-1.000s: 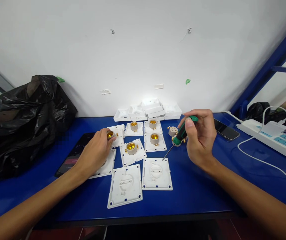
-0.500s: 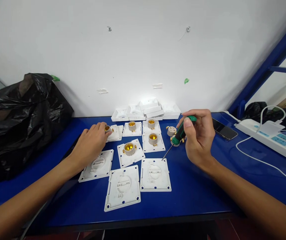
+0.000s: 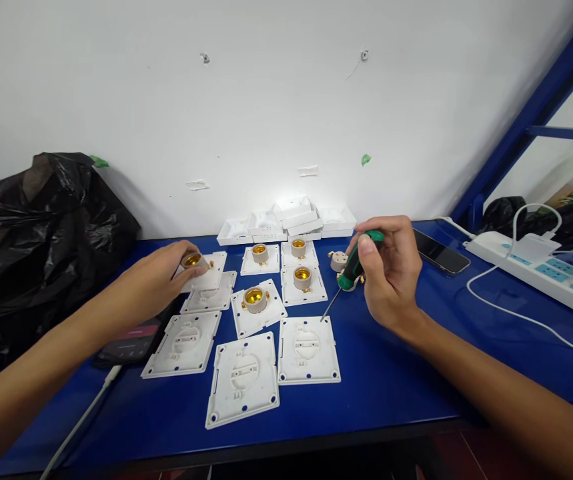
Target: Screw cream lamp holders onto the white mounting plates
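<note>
My left hand [image 3: 169, 267] is closed on a round lamp socket [image 3: 193, 262] with a brass-coloured inside, which sits on a white square plate [image 3: 216, 267]. That plate is over another white plate [image 3: 211, 293]. In my right hand [image 3: 391, 273] is a screwdriver [image 3: 353, 267] with a green and black handle, its shaft slanting down to the left. The tip is near the back edge of a bare white plate [image 3: 309, 357]. Two more bare plates lie by it, one at front centre [image 3: 243, 380] and one at left [image 3: 182, 347]. Several plates with sockets [image 3: 256, 300] stand behind.
White box-shaped covers [image 3: 293, 213] are piled against the wall. Loose sockets [image 3: 339, 260] lie beside my right hand. A phone [image 3: 441, 252] and a power strip [image 3: 546, 267] with white cables are at right. At left are a black plastic bag [image 3: 46, 247] and another phone [image 3: 129, 343] with a cable.
My left hand has drawn the socket and its plate left and toward me, uncovering the plate beneath. My right hand keeps the screwdriver in about the same place. The view has shifted slightly.
</note>
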The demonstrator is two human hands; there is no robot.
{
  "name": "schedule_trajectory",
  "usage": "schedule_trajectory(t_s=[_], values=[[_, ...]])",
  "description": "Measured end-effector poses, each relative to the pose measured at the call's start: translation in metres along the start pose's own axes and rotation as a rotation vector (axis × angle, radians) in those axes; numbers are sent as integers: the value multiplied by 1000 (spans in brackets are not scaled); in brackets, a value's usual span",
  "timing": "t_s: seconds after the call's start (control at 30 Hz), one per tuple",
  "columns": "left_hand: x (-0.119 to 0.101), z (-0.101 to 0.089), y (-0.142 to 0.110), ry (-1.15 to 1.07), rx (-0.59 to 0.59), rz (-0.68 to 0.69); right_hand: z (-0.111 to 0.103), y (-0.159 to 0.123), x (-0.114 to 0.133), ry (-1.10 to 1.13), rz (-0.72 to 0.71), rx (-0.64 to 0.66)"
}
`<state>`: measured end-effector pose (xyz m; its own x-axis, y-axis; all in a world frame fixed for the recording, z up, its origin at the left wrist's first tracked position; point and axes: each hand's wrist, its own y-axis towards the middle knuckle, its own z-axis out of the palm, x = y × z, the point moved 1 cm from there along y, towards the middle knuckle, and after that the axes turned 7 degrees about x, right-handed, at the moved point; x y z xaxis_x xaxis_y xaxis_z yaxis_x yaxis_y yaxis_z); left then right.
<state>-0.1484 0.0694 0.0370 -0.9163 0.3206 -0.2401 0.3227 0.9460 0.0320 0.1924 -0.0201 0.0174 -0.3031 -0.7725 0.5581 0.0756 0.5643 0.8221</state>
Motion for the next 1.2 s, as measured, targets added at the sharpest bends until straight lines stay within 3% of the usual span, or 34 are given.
schedule_trajectory(t_s=[0.13,0.27,0.5,0.67,0.87,1.07,1.2], values=[[3,9,31,99,-15,58,0,0,0,-13,18,5],[7,24,46,24,-51,37,0,0,-2,-2,24,8],[4,29,44,-50,-136,0,0,-1,-2,2,19,17],[5,31,49,-53,-36,5,0,-1,-2,-8,23,26],[1,17,48,-63,92,31,1,-1,-1,-7,34,42],[1,18,48,-22,0,-18,0,-1,-1,-6,32,53],[9,27,56,6,34,7,0,-2,-2,-15,10,68]])
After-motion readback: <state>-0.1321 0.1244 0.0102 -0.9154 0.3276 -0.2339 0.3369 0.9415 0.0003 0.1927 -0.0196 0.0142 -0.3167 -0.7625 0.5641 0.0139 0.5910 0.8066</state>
